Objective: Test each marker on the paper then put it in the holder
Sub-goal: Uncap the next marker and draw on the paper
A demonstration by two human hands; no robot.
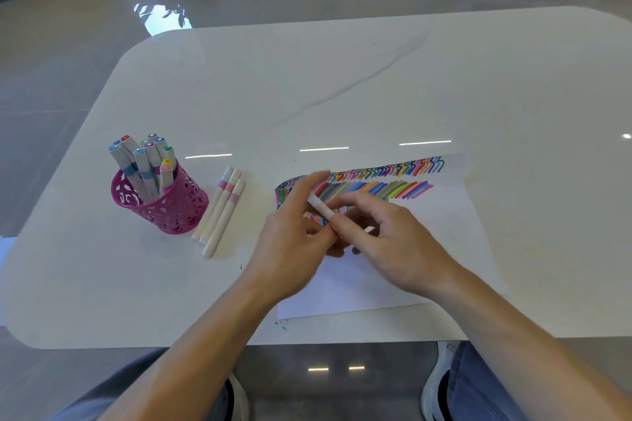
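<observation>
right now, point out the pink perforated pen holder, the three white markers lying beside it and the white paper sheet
pink perforated pen holder point(181, 212): head view, front wall
three white markers point(221, 212): head view, middle marker's barrel
white paper sheet point(437, 249): head view, bare right part

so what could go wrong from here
1. The strokes on the paper run to its left edge, and blue specks mark the table near its corner: the marker in the right hand could ink the table.
2. Three loose markers lie right beside the holder; a reach there might roll them.
</observation>
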